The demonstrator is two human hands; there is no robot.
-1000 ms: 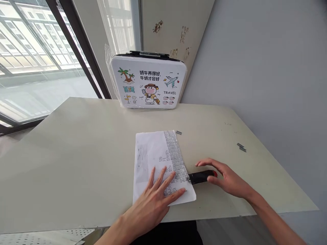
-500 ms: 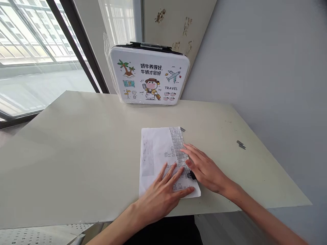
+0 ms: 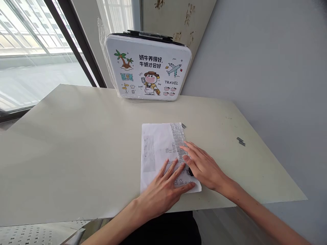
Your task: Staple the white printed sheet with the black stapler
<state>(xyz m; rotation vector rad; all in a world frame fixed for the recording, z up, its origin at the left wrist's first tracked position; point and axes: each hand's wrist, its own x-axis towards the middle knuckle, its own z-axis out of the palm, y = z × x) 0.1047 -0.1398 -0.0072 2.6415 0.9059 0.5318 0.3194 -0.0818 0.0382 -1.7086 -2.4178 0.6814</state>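
A sheaf of white printed paper (image 3: 155, 146) lies on the table, its right edge a slanting band of overlapping printed layers (image 3: 177, 134). My left hand (image 3: 163, 190) is spread flat on the lower part of the paper, pressing it to the tabletop. Along the right edge rests my right hand (image 3: 201, 165), fingers stretched out over the layered band. A small black clip (image 3: 190, 172) sits on that edge, partly hidden beneath the right hand. One short grey strip (image 3: 184, 126) lies by the top right corner, partly beside the paper.
A white case with cartoon prints (image 3: 150, 68), wrapped in clear plastic, stands upright at the back of the pale table (image 3: 89, 146). Short grey strips, perhaps staples (image 3: 240, 141), lie on the right. A wall (image 3: 268, 68) borders the right side; a window (image 3: 33, 51) is at left.
The view has tipped slightly, so the case and table sit higher in it. My right hand has shifted slightly against the paper's edge; my left hand stays spread on the paper.
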